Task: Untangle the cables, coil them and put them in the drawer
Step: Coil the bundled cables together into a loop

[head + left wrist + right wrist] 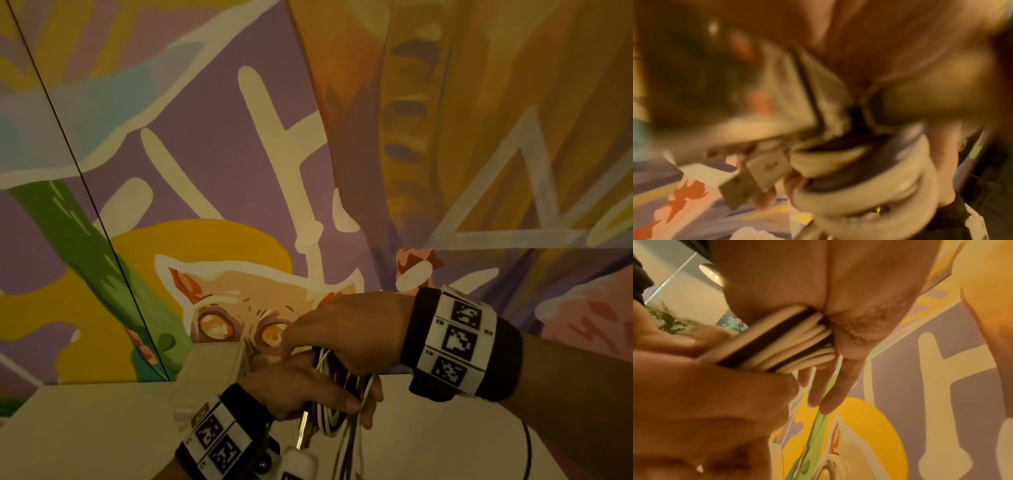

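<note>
1. The left hand (301, 390) has its fingers curled round the lower side of the cable coil (337, 394), thumb pressing the white and dark turns together. Keeping that squeeze firm should stop the loops springing apart.
2. A metal plug (303, 433) and loose white tails (352, 448) hang just below the left fingers. These look ready to be wound over the bundle, not left dangling.
3. The right hand (346, 332) arches over the coil's top, its palm clamping the stacked turns (789, 340) while two fingers (830, 386) reach straight past them.
4. Just beyond both sets of fingertips stands a pale box edge (212, 363), possibly the drawer; I cannot tell.
5. Behind everything is the painted wall (239, 171).
</note>
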